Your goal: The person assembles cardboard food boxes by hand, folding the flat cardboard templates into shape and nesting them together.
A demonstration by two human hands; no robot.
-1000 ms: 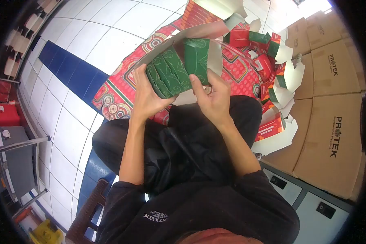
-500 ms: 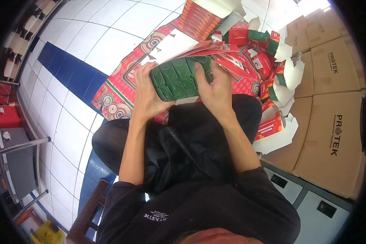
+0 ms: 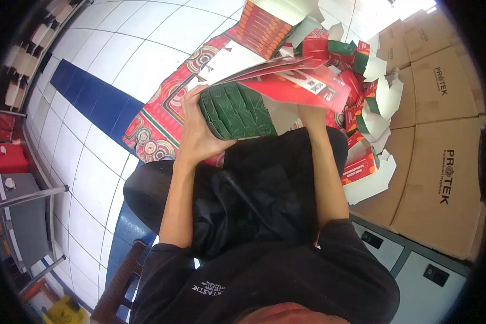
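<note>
Here on the red patterned mat (image 3: pixel 148 135) it's all going on at the near edge, where the green stack (image 3: pixel 237 110) sits just in front of the person's crossed legs (image 3: pixel 259 183), its ridged layers packed side by side. The left hand (image 3: pixel 200 129) has a grip on it, fingers wrapped round the outer end, thumb running along the side closest to the lap. And the right hand (image 3: pixel 311 114)? Only its base and wrist show at the mat's near right, the rest tucked behind the red card sheets (image 3: pixel 313 89), so there's no telling whether it is grasping anything. Those sheets fan out above the middle of the mat, glossy, one showing a white label, partly covering the green stack's far side. Beyond, a white panel (image 3: pixel 235 58) slants across the mat's far left part, and a red-and-orange stack (image 3: pixel 262 29) stands at its far end. Down the mat's right side runs a line of open cartons (image 3: pixel 362 167), red, green and white, flaps splayed. Further right of the mat rise the big brown PROTEK boxes (image 3: pixel 440 183); off its left side, a band of blue tiles (image 3: pixel 92 94) crosses the white floor (image 3: pixel 78 173).
</note>
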